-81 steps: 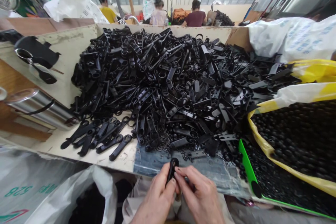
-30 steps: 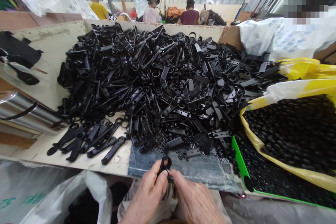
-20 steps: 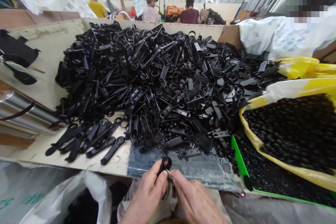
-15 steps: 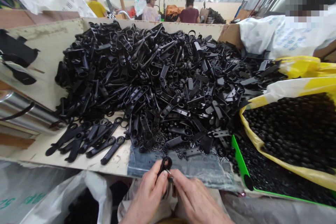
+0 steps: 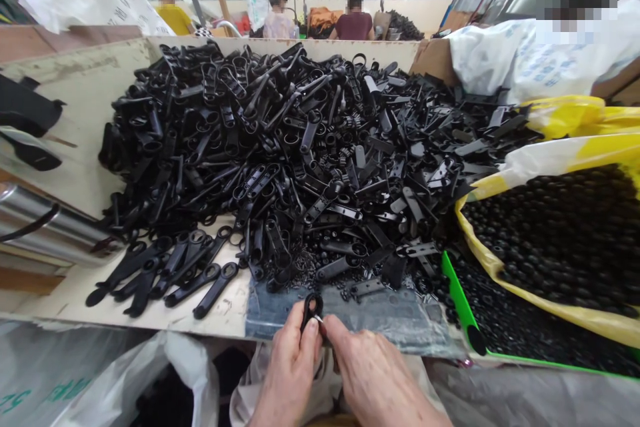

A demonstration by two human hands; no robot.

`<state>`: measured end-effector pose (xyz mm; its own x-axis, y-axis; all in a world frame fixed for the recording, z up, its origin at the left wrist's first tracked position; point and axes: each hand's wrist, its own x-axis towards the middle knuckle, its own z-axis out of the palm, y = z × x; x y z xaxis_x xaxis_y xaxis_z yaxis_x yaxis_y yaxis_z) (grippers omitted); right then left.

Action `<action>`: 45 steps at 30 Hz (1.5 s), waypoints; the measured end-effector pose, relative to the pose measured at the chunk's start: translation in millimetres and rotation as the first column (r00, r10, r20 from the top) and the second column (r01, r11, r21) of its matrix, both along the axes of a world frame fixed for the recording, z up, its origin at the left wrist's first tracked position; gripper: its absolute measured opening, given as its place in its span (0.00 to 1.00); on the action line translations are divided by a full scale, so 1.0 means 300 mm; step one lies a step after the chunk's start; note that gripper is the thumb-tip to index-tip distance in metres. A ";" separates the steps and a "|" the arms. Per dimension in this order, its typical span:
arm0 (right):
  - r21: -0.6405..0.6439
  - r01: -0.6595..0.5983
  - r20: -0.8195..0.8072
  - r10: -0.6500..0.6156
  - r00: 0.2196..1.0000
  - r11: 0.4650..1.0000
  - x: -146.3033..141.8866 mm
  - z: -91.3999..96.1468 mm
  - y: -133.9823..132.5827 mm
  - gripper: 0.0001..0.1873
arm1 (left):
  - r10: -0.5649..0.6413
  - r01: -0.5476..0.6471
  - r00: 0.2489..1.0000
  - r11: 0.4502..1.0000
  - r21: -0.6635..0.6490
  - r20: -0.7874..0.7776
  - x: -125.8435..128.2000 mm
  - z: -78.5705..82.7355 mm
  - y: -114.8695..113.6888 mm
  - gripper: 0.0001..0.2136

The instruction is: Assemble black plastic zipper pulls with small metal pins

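Over the front edge of the bench, my left hand (image 5: 290,363) is closed around a black plastic ring-ended handle (image 5: 313,302), its ring pointing up. A small shiny metal piece (image 5: 319,319) shows at the fingertips of my right hand (image 5: 373,367), against the handle's side just below the ring. Those fingers are pinched together, and the piece is too small and covered to name. The lower part of the handle is hidden in my left palm. Several similar black handles (image 5: 215,290) lie in a group on the pale bench to the left.
A large heap of black plastic parts (image 5: 240,120) fills the bench. Small metal bits (image 5: 305,267) lie at its front. On the right are a yellow-edged sack (image 5: 477,250) of black pieces and a green-edged tray (image 5: 460,303). A steel cylinder (image 5: 55,223) stands left; co-workers sit behind.
The view has shifted slightly. My right hand has rolled a little, its back now turned more upward, with its fingers still at the handle. My left hand keeps its hold.
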<state>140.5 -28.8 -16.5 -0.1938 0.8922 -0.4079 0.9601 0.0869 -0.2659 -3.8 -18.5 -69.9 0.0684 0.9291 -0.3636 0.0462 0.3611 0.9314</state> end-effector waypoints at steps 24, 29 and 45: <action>0.140 0.105 -0.345 -0.051 0.937 0.985 0.040 -0.042 -0.065 0.14 | -0.007 0.011 0.999 0.995 0.100 -0.039 0.017 -0.001 0.015 0.20; 0.004 0.104 -0.627 -0.079 0.775 0.995 0.192 0.033 -0.123 0.15 | 0.020 -0.020 1.000 0.999 0.047 0.006 -0.028 0.050 0.023 0.24; 0.406 0.135 -0.221 -0.046 0.974 0.904 0.209 -0.018 0.109 0.08 | 0.140 0.042 0.846 0.944 -0.326 0.514 0.019 0.167 0.061 0.18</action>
<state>203.2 3.9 -22.0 -0.1421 0.9889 0.0434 0.8987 0.1473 -0.4130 2.0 -0.3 -19.8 0.2902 0.7787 -0.5562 -0.4405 0.6247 0.6448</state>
